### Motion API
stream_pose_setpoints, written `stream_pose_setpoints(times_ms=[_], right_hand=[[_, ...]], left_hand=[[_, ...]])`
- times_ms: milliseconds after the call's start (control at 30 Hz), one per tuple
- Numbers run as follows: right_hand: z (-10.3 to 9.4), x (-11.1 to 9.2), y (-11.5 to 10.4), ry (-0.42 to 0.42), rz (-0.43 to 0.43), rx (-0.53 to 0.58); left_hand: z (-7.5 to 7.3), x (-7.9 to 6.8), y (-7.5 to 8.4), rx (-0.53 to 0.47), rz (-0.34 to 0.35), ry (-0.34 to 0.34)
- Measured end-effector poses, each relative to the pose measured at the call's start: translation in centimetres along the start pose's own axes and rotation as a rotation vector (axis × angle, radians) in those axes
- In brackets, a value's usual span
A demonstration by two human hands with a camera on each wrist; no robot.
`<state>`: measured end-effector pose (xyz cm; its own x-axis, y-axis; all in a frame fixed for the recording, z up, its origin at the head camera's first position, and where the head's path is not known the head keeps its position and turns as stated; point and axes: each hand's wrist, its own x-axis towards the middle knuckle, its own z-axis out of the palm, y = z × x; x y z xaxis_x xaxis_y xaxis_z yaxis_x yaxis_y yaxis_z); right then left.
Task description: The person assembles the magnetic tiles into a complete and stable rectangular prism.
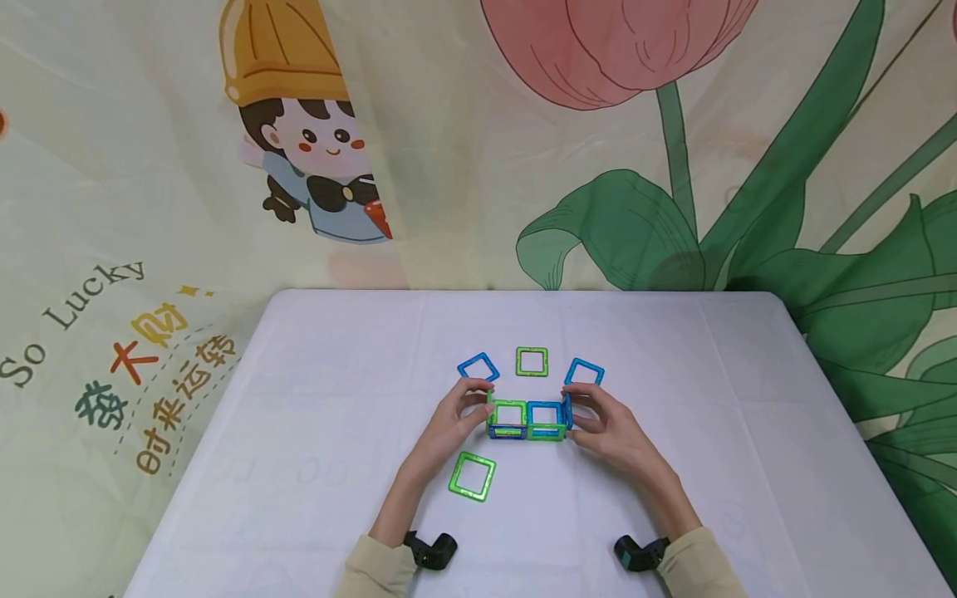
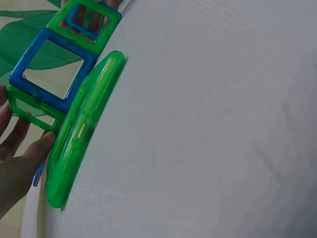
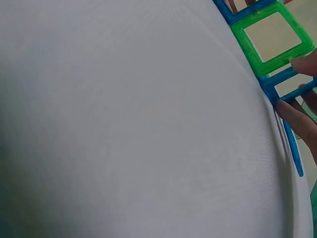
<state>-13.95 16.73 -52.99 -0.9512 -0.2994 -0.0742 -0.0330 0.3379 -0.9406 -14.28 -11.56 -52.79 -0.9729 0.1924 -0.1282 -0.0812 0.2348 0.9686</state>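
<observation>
A box-like row of magnetic tiles (image 1: 527, 425) stands on the table, joined from green and blue square frames. At its left end my left hand (image 1: 458, 415) pinches an upright green magnetic tile (image 2: 34, 120) between thumb and fingers. On the opposite end, thumb and fingers of my right hand (image 1: 616, 428) pinch a blue magnetic tile (image 3: 292, 94). Along the near side, a blue tile (image 2: 84, 69) and a green tile (image 3: 247, 47) stand edge to edge. The fingers hide part of both end tiles.
A loose green tile (image 1: 455, 475) lies in front of the row, toward the left. Behind it lie a blue tile (image 1: 489, 364), a green tile (image 1: 532, 350) and another blue tile (image 1: 586, 362). White cloth covers the table (image 1: 635, 332), with a printed curtain beyond its far edge.
</observation>
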Motion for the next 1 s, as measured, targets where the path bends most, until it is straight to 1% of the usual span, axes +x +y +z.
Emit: stream_pose_setpoints(times_ms=[233, 700, 1000], right_hand=[[-0.08, 0.10, 0.10, -0.023, -0.006, 0.000], [-0.12, 0.30, 0.33, -0.033, -0.019, 0.000], [-0.14, 0.22, 0.19, -0.047, -0.014, -0.003]], left_hand=[[0.04, -0.04, 0.10, 0.016, 0.002, 0.006], [-0.01, -0.09, 0.13, 0.034, 0.019, 0.005], [-0.05, -0.18, -0.01, 0.022, 0.014, 0.007]])
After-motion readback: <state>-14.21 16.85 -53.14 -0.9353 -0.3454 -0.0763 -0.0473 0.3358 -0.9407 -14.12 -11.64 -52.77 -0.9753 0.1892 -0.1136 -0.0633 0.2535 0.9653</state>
